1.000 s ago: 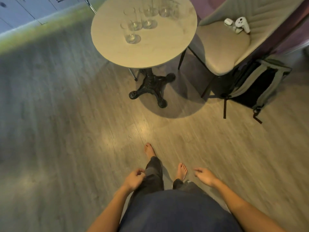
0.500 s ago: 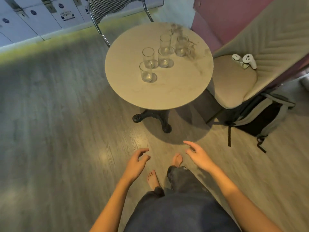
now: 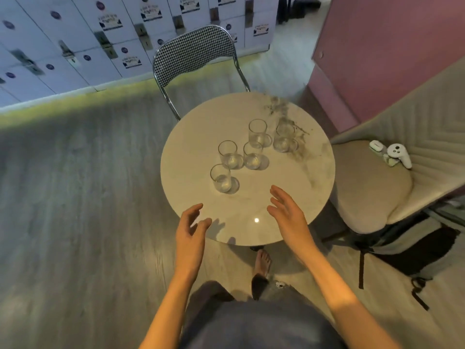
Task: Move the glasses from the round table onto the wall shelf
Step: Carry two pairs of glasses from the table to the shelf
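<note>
Several clear, empty tumbler glasses stand upright on the round pale table (image 3: 309,197). The nearest glass (image 3: 221,178) is at the front left of the group, and the farthest right glass (image 3: 285,138) sits by a grey marbled patch. My left hand (image 3: 190,229) hovers over the table's near left edge, fingers apart, holding nothing. My right hand (image 3: 288,212) is over the near part of the tabletop, open and empty, a little to the right of the nearest glass. No wall shelf is in view.
A houndstooth metal chair (image 3: 193,54) stands behind the table. A beige padded chair (image 3: 372,187) at the right carries a white controller (image 3: 400,156). A backpack (image 3: 412,250) lies on the floor beside it. Lockers (image 3: 75,46) line the far wall. My bare foot (image 3: 263,263) is under the table's edge.
I have stepped up to the table, which now fills the middle of the view. Both hands rose from my sides and reached forward over its near edge.
</note>
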